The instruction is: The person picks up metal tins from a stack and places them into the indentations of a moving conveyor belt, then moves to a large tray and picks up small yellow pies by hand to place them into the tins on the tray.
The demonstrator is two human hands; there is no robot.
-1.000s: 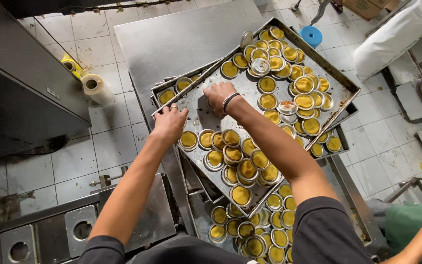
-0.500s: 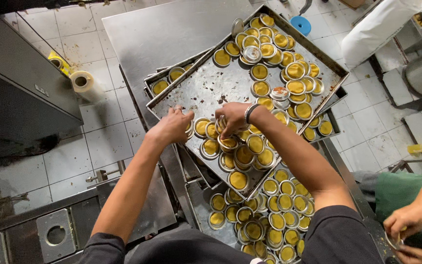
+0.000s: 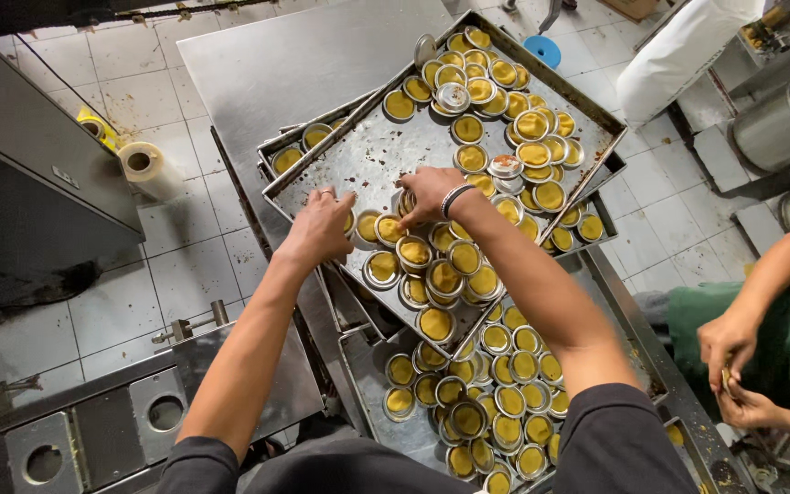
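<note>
The left hand (image 3: 319, 227) rested on the near rim of the upper baking tray (image 3: 358, 155), fingers curled against a small round tin of yellow filling (image 3: 367, 227); whether they actually pinched that tin could not be told. The right hand (image 3: 427, 192), a dark band at its wrist, was bent down over the cluster of filled tins (image 3: 441, 274) in the middle of the tray, fingertips closing on one of them. Judging by the layout, the work was partway: much of the tray's left half lay bare metal, while tins crowded its far corner (image 3: 505, 82) and near edge (some overlapping, not in neat rows). A lower tray (image 3: 368, 357) beneath held many more. At the right, another person's hands (image 3: 733, 366) worked separately
</note>
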